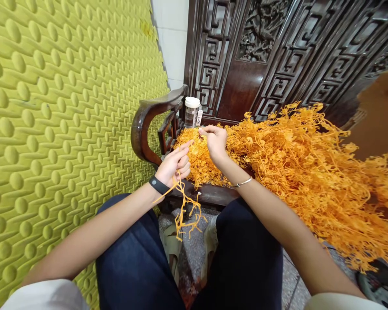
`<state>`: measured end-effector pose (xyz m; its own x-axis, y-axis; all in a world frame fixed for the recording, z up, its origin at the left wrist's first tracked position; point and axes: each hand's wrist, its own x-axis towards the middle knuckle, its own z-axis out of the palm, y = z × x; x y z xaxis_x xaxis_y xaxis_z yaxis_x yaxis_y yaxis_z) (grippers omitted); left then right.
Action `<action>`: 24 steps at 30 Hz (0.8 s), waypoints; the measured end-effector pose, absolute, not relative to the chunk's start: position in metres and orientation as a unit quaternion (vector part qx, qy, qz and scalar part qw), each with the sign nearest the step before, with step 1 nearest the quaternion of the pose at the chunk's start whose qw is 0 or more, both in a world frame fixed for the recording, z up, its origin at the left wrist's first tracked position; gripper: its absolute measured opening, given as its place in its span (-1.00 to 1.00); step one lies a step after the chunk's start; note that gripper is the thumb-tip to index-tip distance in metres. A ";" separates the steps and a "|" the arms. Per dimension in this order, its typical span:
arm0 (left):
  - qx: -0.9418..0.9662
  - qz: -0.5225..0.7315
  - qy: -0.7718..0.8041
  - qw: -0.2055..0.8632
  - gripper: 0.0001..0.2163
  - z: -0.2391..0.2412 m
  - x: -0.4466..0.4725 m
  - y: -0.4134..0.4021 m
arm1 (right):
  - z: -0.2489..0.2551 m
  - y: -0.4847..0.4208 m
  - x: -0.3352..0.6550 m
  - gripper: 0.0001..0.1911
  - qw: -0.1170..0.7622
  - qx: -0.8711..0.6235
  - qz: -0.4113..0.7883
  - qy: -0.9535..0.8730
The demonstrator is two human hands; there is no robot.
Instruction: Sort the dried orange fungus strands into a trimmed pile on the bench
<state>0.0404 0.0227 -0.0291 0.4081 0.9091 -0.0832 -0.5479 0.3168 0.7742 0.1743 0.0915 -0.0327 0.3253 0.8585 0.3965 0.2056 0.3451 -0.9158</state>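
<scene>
My left hand (175,165) is closed on an orange plastic branch piece (186,209) whose thin stems dangle down between my knees. Its index finger stretches out toward the heap. My right hand (216,140) pinches at a small orange bit at the top of a smaller mound of loose orange pieces (198,161) on a dark wooden bench seat (210,193). A big heap of orange plastic branches (310,172) covers the bench to the right. I wear a black band on the left wrist and a thin bracelet on the right.
A clear jar with a white lid (192,112) stands at the bench's back corner by the curved armrest (145,120). A green knobbly foam mat (58,120) leans on the left. The carved dark backrest (278,51) rises behind. Speckled floor (194,254) lies below my knees.
</scene>
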 end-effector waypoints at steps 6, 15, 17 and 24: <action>0.349 0.477 0.282 0.756 -0.66 -0.028 0.038 0.009 | -0.024 0.104 0.188 -0.85 0.670 -0.514 0.263 -0.466; 0.354 0.413 0.319 0.776 -0.64 -0.052 0.014 -0.031 | -0.028 0.111 0.279 -0.92 0.702 -0.510 0.238 -0.436; 0.352 0.421 0.323 0.771 -0.63 -0.051 0.011 -0.028 | -0.032 0.110 0.276 -0.94 0.688 -0.485 0.252 -0.478; 0.359 0.445 0.314 0.758 -0.64 -0.043 0.011 -0.023 | -0.044 0.117 0.270 -0.88 0.622 -0.507 0.269 -0.533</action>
